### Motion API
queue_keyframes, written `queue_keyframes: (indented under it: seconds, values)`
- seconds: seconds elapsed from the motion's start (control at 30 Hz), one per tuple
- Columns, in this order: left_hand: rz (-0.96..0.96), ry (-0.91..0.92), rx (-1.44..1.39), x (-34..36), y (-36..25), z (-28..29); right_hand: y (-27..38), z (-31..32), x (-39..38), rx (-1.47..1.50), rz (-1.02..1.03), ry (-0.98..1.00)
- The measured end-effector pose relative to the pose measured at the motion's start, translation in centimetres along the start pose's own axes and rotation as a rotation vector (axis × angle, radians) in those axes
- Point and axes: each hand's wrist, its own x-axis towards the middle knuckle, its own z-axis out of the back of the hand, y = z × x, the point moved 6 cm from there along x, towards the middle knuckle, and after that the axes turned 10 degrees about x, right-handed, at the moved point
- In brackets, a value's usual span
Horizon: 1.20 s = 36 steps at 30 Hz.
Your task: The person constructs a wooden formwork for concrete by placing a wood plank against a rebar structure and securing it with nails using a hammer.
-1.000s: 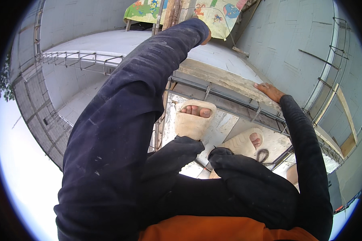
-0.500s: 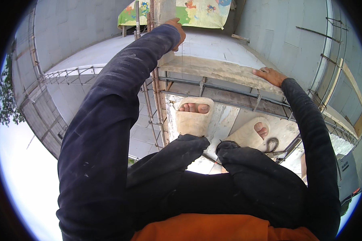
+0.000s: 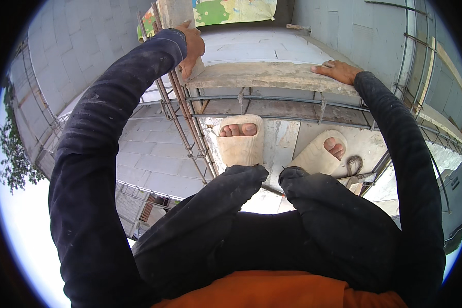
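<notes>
At the upper left, my left hand (image 3: 192, 49) grips the edge of a pale, squared post (image 3: 175, 11); some of its fingers are hidden. Rusty upright steel bars (image 3: 182, 102) run past the post, just below this hand. My right hand (image 3: 340, 72) lies open on a rough, pale beam (image 3: 272, 76), its fingers stretched out to the left along the top near the right end. Neither hand carries any loose thing.
My feet in pale open-toed slippers stand on a plank platform (image 3: 282, 134) below the beam. Horizontal steel bars (image 3: 292, 99) cross in front of them. A coil of wire (image 3: 354, 165) lies by the right foot. Behind the beam hangs a colourful printed sheet (image 3: 233, 11).
The view has shifted, so the post and beam appear farther left. My left hand stays at the post and my right hand stays on the beam.
</notes>
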Motion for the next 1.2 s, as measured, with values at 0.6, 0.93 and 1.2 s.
queue_keyframes:
  seconds: [0.6,0.93,1.2]
  values:
    - [-0.067,-0.071,-0.036,-0.1,0.0,-0.2,-0.3,0.2,-0.1,-0.015,0.032,-0.028]
    - [-0.043,-0.157,0.116,1.0,-0.2,-1.9,-0.2,0.0,0.2,-0.036,0.039,-0.050]
    - [-0.105,0.035,0.042,1.7,-0.3,-0.9,0.2,0.1,-0.3,0.003,0.035,-0.013]
